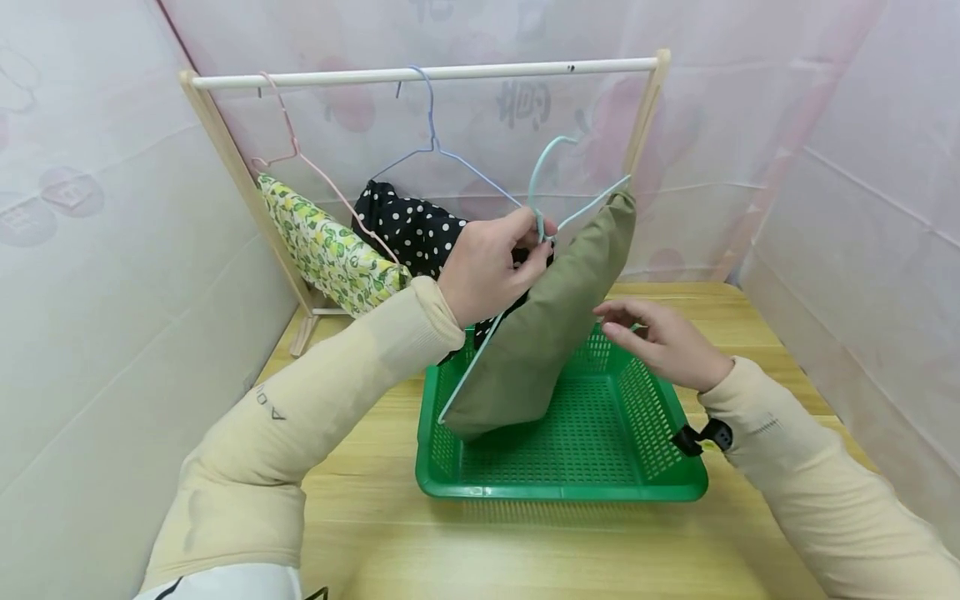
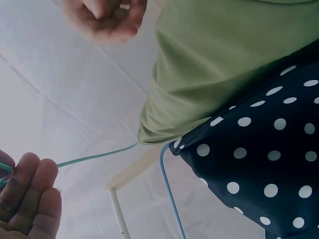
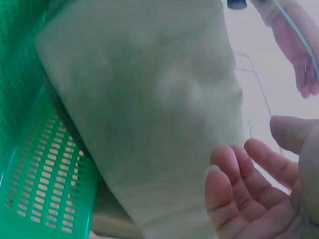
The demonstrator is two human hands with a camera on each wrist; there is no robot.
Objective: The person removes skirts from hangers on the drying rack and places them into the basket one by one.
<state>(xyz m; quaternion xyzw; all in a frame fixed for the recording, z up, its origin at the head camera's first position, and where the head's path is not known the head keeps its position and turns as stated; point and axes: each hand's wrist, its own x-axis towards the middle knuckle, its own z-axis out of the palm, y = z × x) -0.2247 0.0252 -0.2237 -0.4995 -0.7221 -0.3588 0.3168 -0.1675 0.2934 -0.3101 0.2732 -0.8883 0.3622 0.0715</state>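
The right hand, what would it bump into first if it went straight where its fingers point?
Most likely the olive-green cloth on the pale mint wire hanger: in the head view, the right hand points at its edge. Whether they touch is hard to tell.

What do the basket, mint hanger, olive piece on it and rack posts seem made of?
Basket: likely plastic, slightly glossy; perforated walls look moulded.
Mint hanger: probably coated metal wire, thin, evenly coloured; possibly plastic.
Olive piece: fabric, mostly matte, with soft folds and faint ribbing close up; fibre unclear.
Rack posts: apparently wood, pale tan and matte.
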